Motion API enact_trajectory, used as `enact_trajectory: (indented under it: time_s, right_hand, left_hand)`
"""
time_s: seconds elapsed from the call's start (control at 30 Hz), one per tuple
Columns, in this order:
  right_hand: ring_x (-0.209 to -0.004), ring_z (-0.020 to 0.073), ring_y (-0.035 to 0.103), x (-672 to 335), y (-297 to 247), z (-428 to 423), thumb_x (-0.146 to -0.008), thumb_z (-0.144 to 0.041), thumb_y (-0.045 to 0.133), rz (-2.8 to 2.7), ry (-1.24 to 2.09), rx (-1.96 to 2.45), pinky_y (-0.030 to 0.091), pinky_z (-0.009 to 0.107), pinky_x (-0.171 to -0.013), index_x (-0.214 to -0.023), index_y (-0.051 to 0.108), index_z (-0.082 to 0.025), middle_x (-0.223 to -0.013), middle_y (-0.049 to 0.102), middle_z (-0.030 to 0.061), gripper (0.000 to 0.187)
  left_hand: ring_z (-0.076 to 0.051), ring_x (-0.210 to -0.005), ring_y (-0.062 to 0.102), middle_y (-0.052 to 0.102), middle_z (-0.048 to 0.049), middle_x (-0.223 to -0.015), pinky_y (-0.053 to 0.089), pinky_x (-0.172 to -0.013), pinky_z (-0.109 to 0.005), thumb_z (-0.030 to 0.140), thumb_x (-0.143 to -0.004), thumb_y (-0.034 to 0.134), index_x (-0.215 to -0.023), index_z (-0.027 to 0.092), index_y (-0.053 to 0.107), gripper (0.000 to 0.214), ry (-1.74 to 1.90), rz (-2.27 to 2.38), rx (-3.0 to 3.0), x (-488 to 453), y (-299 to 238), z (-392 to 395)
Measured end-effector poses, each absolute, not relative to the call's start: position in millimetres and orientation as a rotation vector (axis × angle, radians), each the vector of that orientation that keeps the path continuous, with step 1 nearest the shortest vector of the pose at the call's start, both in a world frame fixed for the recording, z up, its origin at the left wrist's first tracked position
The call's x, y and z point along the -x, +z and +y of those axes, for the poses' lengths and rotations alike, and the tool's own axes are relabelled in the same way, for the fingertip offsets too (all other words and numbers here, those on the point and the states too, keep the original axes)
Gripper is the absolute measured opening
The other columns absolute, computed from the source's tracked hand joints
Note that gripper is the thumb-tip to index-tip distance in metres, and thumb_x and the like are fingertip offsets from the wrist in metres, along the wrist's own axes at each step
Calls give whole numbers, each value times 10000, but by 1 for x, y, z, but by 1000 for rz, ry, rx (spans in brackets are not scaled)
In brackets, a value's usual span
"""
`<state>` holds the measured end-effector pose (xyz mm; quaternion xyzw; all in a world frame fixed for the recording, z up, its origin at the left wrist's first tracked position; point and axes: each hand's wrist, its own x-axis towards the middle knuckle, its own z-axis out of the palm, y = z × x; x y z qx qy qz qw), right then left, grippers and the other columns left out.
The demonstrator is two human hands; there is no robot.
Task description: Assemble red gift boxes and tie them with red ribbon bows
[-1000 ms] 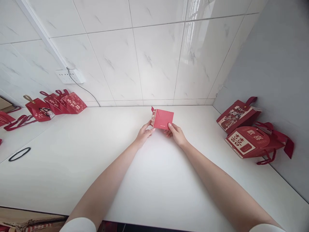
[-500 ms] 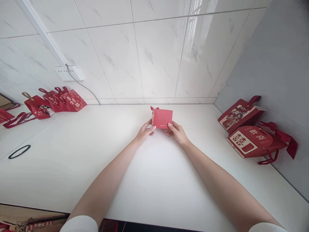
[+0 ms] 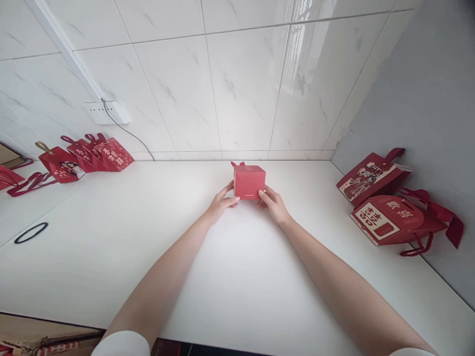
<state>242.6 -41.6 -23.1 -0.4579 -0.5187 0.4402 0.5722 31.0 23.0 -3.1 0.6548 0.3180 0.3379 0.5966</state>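
Note:
A small red gift box (image 3: 250, 183) is between my two hands near the back of the white table (image 3: 218, 287). Its front face carries a short line of pale print at the bottom, and a bit of red ribbon sticks up at its back left. My left hand (image 3: 223, 199) is closed on the box's lower left corner, thumb in front. On the lower right edge, my right hand (image 3: 271, 200) grips it with the thumb pressed to the front face. The other fingers are partly hidden behind the box.
Several red gift bags (image 3: 113, 154) with ribbon loops stand at the left back. Two larger red boxes (image 3: 399, 220) lean by the grey panel on the right. A black ring (image 3: 31, 233) lies at left; a cardboard box (image 3: 48, 341) sits below the front edge.
The box has tipped toward me, so its top face now shows above the front. Both hands keep their hold in nearly the same place.

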Motion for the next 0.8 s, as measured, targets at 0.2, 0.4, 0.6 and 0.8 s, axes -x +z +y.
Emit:
enact_trajectory:
  time_s: [0.2, 0.4, 0.6, 0.8]
  right_hand:
    - [-832, 206, 595, -237, -23, -43, -897, -557, 477, -1282, 676, 1278, 511, 357, -740, -1381, 448, -264, -997, 645, 57, 567]
    - [-1013, 225, 565, -234, -26, -45, -933, -444, 462, -1425, 287, 1333, 540, 339, -731, -1427, 383, -299, -1237, 508, 103, 521]
    - [-1145, 258, 485, -232, -26, -46, -935, -279, 481, -1584, -60, 1315, 485, 426, -911, -1390, 424, -312, -1224, 489, 103, 459]
    - [-1192, 256, 458, -223, -22, -51, -912, -209, 504, -1748, -151, 1194, 477, 424, -939, -1383, 402, -316, -1324, 437, 98, 494]
  left_hand:
    - [-235, -1053, 606, 294, -33, -1545, 445, -941, -436, 480, -843, 585, -1452, 428, 277, 685, 721, 663, -1513, -31, -2, 23]
    - [-294, -1299, 438, 483, -105, -1423, 365, -1047, -459, 713, -863, 285, -1313, 232, 545, 708, 726, 608, -1328, -33, -13, 33]
    - [-323, -1241, 503, 580, -163, -1311, 368, -1049, -475, 757, -818, 325, -1211, 140, 617, 788, 788, 656, -1086, -33, -18, 39]
    - [-332, -1311, 440, 513, -94, -1400, 340, -1059, -534, 650, -888, 357, -1341, 244, 512, 628, 819, 534, -1111, -36, -4, 27]
